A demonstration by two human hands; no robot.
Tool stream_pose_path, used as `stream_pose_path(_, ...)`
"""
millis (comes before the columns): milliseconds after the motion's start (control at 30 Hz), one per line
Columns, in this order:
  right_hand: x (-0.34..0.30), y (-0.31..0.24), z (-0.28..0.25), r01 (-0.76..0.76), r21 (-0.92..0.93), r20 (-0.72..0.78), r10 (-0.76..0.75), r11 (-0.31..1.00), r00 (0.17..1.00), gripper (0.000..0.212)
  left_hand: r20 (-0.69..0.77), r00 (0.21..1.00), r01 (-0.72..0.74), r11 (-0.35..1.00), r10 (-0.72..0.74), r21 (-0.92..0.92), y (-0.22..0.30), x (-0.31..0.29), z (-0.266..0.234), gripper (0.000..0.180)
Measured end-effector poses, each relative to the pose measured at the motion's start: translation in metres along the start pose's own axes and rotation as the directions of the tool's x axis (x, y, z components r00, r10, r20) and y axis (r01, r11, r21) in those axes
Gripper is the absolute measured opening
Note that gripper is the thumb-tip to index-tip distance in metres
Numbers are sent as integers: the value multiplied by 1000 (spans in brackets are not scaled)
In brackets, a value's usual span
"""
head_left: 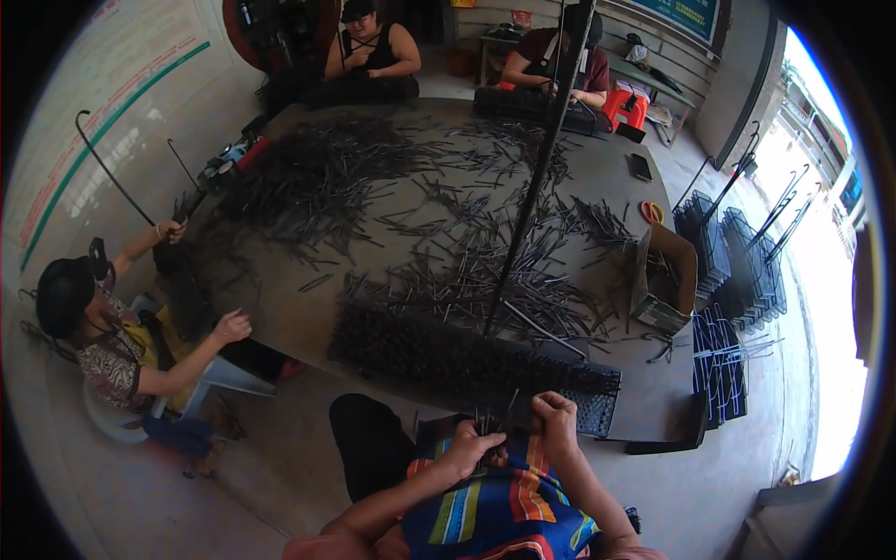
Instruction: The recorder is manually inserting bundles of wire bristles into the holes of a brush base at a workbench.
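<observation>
- My left hand (469, 446) was closed around a small bundle of thin dark metal rods (493, 422), their tips fanning upward; I held them low, over my lap and close to my striped clothing (504, 504), probably so they stayed gathered.
- My right hand (553, 415) was curled shut just beside the bundle, fingers pinched at its top; I could not tell whether it gripped a single rod or only steadied them.
- The bundle sat just off the near edge of the big grey table (373, 271), right in front of a long black tray (467, 359) packed with upright rods along that edge, within easy reach.
- More loose rods (448, 252) lay scattered in heaps from the middle of the table to its far-left corner.
- A long dark pole (532, 187) rose from the table's middle toward the top of the view.
- An open brown cardboard box (665, 280) stood on its side at the right edge, mouth turned inward, likely for handy access; orange-handled scissors (651, 212) lay beyond it.
- Black wire racks (737, 271) were stacked on the floor past the right edge.
- A pale board with green and red stripes (112, 103) hung on the left wall; a blue-green sign (686, 14) hung above the far wall.
- A seated person (112, 345) worked at the left edge, and two more sat along the far edge.
</observation>
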State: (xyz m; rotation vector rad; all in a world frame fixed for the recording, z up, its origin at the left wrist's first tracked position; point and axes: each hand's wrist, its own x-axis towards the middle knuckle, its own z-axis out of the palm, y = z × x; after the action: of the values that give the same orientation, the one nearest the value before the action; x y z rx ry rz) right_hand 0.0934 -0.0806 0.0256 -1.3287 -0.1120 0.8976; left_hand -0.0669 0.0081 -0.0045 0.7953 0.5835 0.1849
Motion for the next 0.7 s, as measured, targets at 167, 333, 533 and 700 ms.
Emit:
stream_pose_path(167,-12,1,-7,38,85,-137,-26,996,990,7,-46,998,33,999,-33,15,-9,-18,-7,10)
stream_pose_path(333,-2,3,-5,281,-157,-86,-296,947,951,10,-201,978,49,998,-57,-45,4,-23,-2,8)
stream_pose_path(533,5,11,-4,480,-304,-26,-510,823,860,22,-160,986,40,998,-45,-39,5,-8,-16,16)
stream_pose_path(700,11,15,-2,569,-576,104,-638,586,763,10,-223,975,-16,997,0,-70,-9,-8,-25,16)
